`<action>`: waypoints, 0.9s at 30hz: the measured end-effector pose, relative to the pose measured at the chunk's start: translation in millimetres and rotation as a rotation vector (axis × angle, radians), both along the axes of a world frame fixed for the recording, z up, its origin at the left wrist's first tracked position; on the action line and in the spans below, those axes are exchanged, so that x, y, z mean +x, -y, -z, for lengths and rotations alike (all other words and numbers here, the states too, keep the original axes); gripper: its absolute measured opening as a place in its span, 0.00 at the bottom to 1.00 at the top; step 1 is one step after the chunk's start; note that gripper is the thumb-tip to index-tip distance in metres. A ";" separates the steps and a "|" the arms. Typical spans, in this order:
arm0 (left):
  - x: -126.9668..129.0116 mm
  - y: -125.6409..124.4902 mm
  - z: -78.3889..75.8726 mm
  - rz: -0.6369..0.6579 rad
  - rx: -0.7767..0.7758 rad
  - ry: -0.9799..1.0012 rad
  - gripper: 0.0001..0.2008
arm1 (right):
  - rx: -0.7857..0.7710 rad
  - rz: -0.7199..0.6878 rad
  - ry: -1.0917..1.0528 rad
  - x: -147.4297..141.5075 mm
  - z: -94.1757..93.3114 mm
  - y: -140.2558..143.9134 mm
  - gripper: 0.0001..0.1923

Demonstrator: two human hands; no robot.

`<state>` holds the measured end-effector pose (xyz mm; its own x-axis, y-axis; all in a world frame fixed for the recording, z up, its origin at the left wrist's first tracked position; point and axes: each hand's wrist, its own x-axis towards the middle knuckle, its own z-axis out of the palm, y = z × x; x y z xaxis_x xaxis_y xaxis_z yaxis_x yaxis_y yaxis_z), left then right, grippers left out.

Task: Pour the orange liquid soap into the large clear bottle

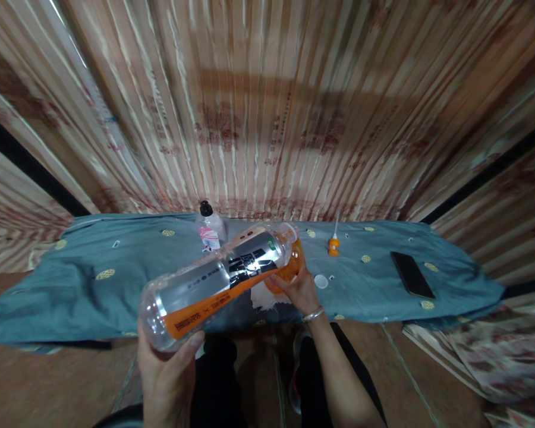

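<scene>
A clear, ribbed plastic bottle with a silver, black and orange label lies nearly level above the near edge of a blue-green patterned cloth. The left hand cups its base from below, thumb pressed on the plastic. The right hand grips an orange funnel-like piece at the bottle's mouth, mostly hidden by fingers. A white cap lies just beside that hand; a small pump bottle, an orange nozzle and a dark phone rest farther off.
</scene>
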<state>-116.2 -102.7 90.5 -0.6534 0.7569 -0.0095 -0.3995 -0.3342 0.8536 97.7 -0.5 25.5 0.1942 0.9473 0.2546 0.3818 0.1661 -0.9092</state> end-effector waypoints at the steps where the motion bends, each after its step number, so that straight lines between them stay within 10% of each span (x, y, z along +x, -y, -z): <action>1: 0.2 0.4 0.0 0.001 0.000 0.000 0.37 | 0.002 -0.005 -0.002 0.4 0.6 0.0 0.38; 27: 4.1 0.5 -7.9 0.019 0.048 -0.033 0.32 | -0.019 -0.018 -0.008 1.8 -2.6 0.3 0.38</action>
